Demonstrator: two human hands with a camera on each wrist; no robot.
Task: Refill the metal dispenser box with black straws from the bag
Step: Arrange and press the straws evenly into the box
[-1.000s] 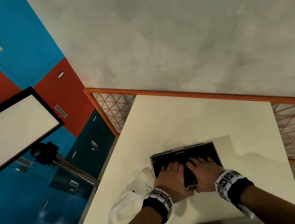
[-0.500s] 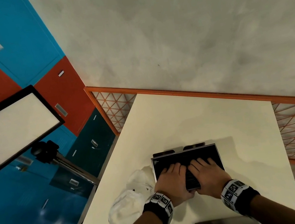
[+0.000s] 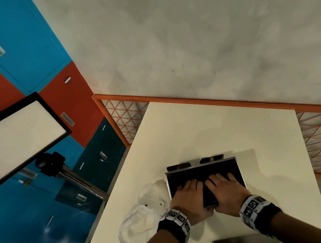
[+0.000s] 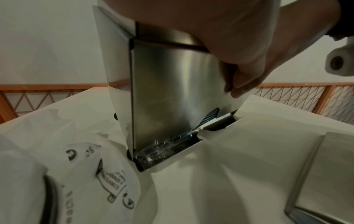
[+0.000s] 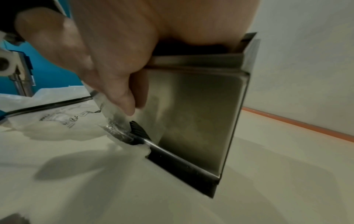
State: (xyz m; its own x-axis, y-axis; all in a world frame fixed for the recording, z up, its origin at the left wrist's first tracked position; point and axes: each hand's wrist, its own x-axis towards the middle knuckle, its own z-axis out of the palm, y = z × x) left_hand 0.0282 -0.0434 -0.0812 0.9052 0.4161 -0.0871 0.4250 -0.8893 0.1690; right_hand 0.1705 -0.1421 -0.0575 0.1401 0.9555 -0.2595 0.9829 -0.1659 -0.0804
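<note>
Both hands have crept forward, left hand (image 3: 186,198) and right hand (image 3: 226,191) flat, fingers spread, pressing black straws (image 3: 209,195) (lying left-right) into the shiny metal dispenser box (image 3: 234,167) at lower centre.

- Bare forearms are seen; no sleeves are worn.
- A black wristband (image 3: 174,228) with white square-coded markers is worn on the left wrist.
- A matching band (image 3: 260,214) is worn on the right.
</note>
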